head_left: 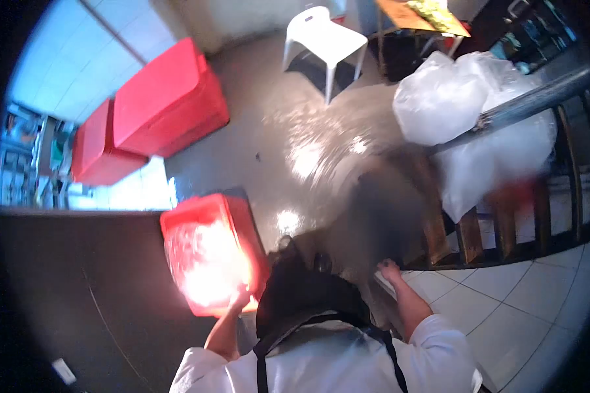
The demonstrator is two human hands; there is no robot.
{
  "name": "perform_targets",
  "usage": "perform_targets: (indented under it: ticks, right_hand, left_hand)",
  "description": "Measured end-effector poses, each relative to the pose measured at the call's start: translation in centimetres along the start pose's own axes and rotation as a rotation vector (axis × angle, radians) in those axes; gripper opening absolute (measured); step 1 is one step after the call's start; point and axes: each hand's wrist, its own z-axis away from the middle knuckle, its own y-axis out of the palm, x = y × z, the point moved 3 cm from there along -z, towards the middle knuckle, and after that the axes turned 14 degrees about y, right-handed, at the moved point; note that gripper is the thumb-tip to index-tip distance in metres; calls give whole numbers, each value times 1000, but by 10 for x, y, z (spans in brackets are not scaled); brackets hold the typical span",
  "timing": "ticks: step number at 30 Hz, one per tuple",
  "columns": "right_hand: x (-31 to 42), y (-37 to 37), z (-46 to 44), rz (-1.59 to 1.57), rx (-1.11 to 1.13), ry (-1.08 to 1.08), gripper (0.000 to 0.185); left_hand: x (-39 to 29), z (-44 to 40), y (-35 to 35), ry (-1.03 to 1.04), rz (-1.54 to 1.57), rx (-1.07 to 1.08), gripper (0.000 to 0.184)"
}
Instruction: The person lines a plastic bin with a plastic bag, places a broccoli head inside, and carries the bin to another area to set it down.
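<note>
My left hand (243, 299) is at the near rim of a red bin (248, 229), its fingers closed at the edge and partly washed out by glare. Clear plastic (200, 245) lines or fills the bin and shines brightly. On the other side of my body, my right hand (389, 269) is closed beside the base of the dark railing. A small dark bit shows at its fingers; what it belongs to I cannot make out. Just beyond this hand is a large dark blur (383, 209), too smeared to name. My dark apron (308, 291) hangs between my arms.
Two larger red bins (170, 98) stand at the upper left. A white plastic stool (324, 39) is at the back on the wet, shiny floor (268, 144). Big translucent plastic bags (442, 98) lean by the railing (537, 101) at right. A dark panel (66, 275) fills the lower left.
</note>
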Motion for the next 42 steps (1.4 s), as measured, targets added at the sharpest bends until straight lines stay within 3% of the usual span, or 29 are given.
perform_targets:
  ticks: [1, 5, 9, 11, 14, 18, 20, 22, 23, 25, 26, 27, 28, 29, 31, 33, 37, 38, 42]
  right_hand:
    - [-8, 2, -1, -13, 43, 14, 40]
    - [10, -3, -5, -6, 44, 94, 43]
    - [63, -13, 11, -288, -209, 73, 34]
    - [76, 1, 11, -379, -156, 141, 31]
    - [99, 22, 20, -482, -74, 164, 28]
    - [132, 33, 65, -453, -33, 272, 28]
    - [143, 35, 67, -435, -81, 268, 27]
    - [156, 36, 65, -455, -149, 201, 26]
    - [166, 32, 56, -445, -154, 29, 24]
    - [175, 37, 22, -448, -166, -303, 21]
    - [168, 52, 2, -484, -218, -255, 22]
    - [165, 73, -23, -520, -272, -216, 23]
    - [178, 71, -39, -814, -9, -51, 25]
    - [191, 68, -52, -1104, 190, 174, 26]
    - [213, 34, -84, -1069, 151, 242, 26]
    - [220, -44, -129, -806, -106, 184, 26]
    - [229, -252, -172, -877, -519, 281, 26]
    - [236, -297, -169, -918, -582, 316, 26]
    - [236, -319, -176, -997, -645, 435, 26]
  left_hand:
    - [18, -21, -2, -47, 85, 152, 54]
    - [22, -74, -32, -100, 268, 105, 48]
    - [-14, -161, -104, -232, 250, 269, 50]
    - [-40, -223, -149, -100, 71, 196, 48]
    - [-94, -322, -221, 106, 74, 153, 49]
    - [-236, -410, -302, 361, -480, 49, 48]
    - [-243, -492, -302, 596, -437, -198, 48]
    - [-314, -507, -304, 486, -274, -102, 48]
    - [-356, -506, -306, 429, -196, -58, 48]
    - [-385, -570, -262, 598, -274, 94, 48]
    - [-412, -563, -254, 708, -504, 173, 48]
    - [-428, -570, -242, 599, -368, 232, 49]
    - [-459, -556, -240, 508, -395, 354, 59]
    - [-470, -563, -235, 503, -430, 415, 58]
    - [-477, -588, -228, 392, -317, 437, 58]
    - [-488, -620, -233, 386, -251, 417, 56]
    - [-520, -660, -256, 332, -137, 451, 49]
    - [-528, -662, -262, 164, -135, 490, 42]
    - [-553, -700, -258, 194, -247, 657, 34]
